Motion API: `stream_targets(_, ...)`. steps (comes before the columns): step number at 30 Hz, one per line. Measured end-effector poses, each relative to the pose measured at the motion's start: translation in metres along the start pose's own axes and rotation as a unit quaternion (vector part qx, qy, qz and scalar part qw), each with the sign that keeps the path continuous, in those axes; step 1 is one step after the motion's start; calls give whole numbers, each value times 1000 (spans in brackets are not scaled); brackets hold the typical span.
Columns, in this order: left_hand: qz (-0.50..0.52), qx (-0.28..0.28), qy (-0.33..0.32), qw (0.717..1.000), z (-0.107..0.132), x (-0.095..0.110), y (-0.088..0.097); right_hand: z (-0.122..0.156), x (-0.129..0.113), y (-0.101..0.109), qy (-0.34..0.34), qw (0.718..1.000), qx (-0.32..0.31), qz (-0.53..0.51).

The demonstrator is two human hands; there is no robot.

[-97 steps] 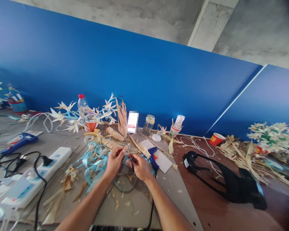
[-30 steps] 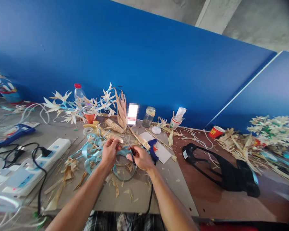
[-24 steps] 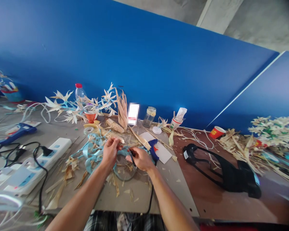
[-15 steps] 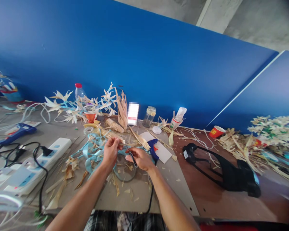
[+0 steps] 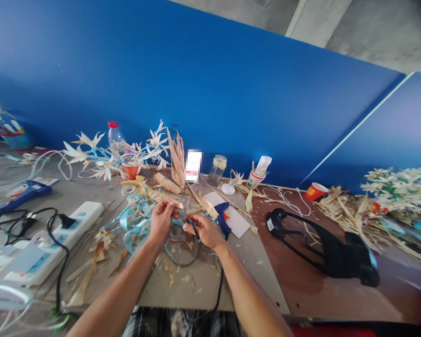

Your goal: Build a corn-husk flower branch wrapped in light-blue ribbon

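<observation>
My left hand pinches a small pale piece of corn husk between thumb and fingers. Just to its right, my right hand is closed on a pair of scissors, whose blades point up and left near the husk. I cannot tell whether the blades touch it. Beneath and left of the hands lies a tangle of light blue ribbon. A blue glue gun rests just beyond my right hand on a white card. Husk scraps litter the tabletop below.
At the left is a white power strip with black cords, beside another blue glue gun. Husk flowers, a corn cob, a glass jar and a paper cup line the back. A black strapped device lies right.
The husk piece in my left hand shows a little more of its pale face. The scissors have shifted slightly away from it; both hands stay almost in place.
</observation>
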State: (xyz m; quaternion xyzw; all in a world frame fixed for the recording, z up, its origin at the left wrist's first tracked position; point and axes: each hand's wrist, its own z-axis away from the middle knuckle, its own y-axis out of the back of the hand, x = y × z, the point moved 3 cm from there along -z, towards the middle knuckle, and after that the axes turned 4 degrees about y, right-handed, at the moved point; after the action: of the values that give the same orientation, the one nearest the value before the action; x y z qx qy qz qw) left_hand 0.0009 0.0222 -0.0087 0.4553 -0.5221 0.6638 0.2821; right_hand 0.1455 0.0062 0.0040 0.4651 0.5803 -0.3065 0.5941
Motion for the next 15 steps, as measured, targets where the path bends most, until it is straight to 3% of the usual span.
stream_targets(3,3,-4,1,1000,-1,-1,1,-1,5,-2,-41,997,-47,-45)
stream_targets(15,-37,6,-17,999,-1,2,1,-2,10,1,-54,996,-43,-56)
